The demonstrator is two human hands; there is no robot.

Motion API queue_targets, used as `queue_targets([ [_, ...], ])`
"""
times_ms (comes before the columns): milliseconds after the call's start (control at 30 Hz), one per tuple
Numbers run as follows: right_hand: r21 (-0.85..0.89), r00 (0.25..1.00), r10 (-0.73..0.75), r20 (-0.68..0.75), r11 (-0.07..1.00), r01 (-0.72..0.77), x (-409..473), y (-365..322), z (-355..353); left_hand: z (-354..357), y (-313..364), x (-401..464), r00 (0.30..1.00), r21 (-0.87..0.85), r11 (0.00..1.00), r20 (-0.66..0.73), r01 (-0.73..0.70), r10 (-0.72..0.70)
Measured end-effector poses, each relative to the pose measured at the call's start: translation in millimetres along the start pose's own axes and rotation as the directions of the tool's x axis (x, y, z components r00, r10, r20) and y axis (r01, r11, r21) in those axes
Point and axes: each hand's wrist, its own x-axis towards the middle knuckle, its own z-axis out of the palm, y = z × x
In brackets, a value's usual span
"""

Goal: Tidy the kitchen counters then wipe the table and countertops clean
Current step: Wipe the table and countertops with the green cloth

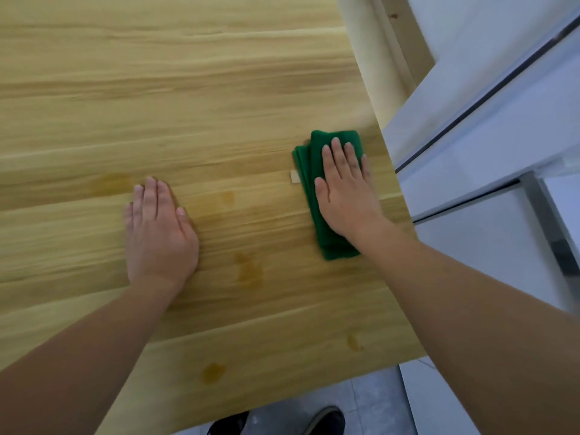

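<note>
Right of centre, right hand (345,189) presses flat, fingers straight, on folded green cloth (317,196) near table (188,89) edge. Left hand (158,227) braces, open-palmed. Judgement: sweep overlapping strokes leftward over amber stains (248,271), keeping even pressure.

green cloth (317,196), pale wood-grain table (188,89), amber stains (249,271)

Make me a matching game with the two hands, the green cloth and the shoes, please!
Things:
1. left hand
2. right hand
3. green cloth
4. shoes

Places:
A. on the floor, below the table edge
B. flat on the bare wooden table
C. pressing down on the cloth
D. folded, lying near the table's right edge

Pairs: 1-B, 2-C, 3-D, 4-A
</note>
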Motion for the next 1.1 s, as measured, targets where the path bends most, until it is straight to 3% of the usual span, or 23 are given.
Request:
queue_targets([
  [233, 0.027, 0.997, -0.049, 0.055, 0.999, 0.047, -81.1, -29.6, 16.4, -4.2, 4.5, -2.8, 1.000, -0.011, 1.000, 0.012, 0.009, -0.009],
  [633, 0.026, 1.000, -0.019, -0.009, 0.999, 0.019, -1.8, -45.9, 7.0, 2.4, -1.6, 1.5, 1.000, -0.007, 1.000, -0.010, -0.005, 0.005],
  [1100, 0.017, 0.999, -0.034, 0.035, 0.999, 0.034, -74.7, -29.9, 18.3, -0.1, 9.4, -53.3, 1.000, -0.022, 1.000, 0.003, -0.010, 0.010],
])
